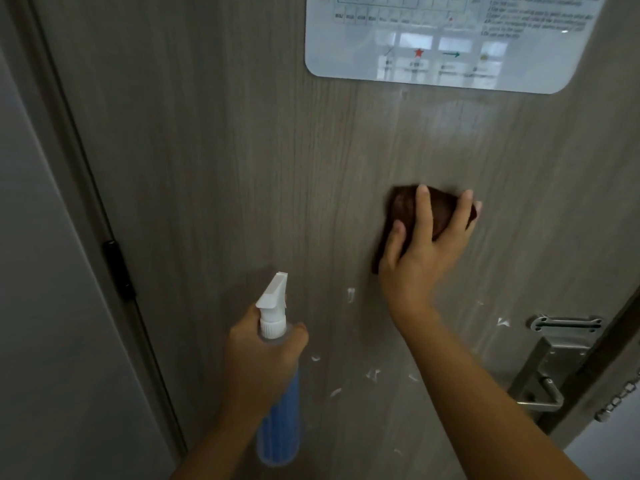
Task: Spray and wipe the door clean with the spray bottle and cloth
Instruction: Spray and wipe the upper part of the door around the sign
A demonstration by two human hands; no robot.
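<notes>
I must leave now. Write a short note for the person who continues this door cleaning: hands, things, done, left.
Left hand grips the blue spray bottle with white trigger head, nozzle toward the door.
Right hand presses the dark brown cloth flat on the grey wood-grain door, below the white laminated notice.
Done: wiping has started at mid-door.
Left: white flecks lower down, beside the metal handle.
</notes>
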